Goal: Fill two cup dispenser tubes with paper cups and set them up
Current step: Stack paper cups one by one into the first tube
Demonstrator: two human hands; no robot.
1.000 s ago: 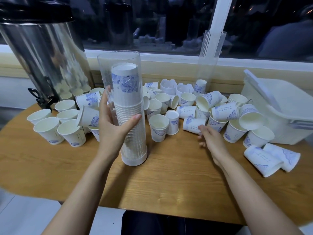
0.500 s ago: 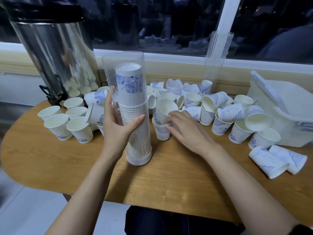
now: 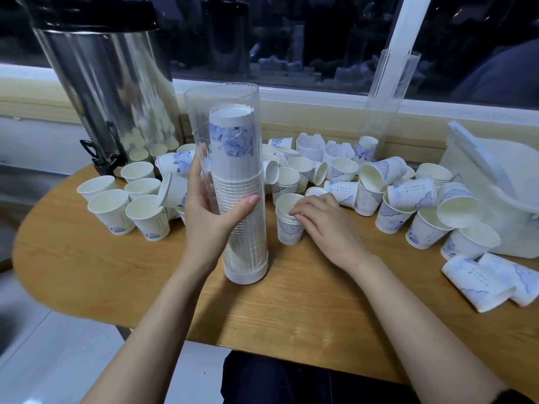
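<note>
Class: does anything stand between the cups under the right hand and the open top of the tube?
Nothing visible does. The right hand holds the small stack of cups beside the tube, which the left hand grips. Its mouth is uncovered, and the cups inside stop short of the rim.

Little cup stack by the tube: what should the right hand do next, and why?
Probably lift the short stack, flip it and drop it into the tube. The right hand grips it, the left hand holds the tube, its cups sit upside down, and there's room on top.
</note>
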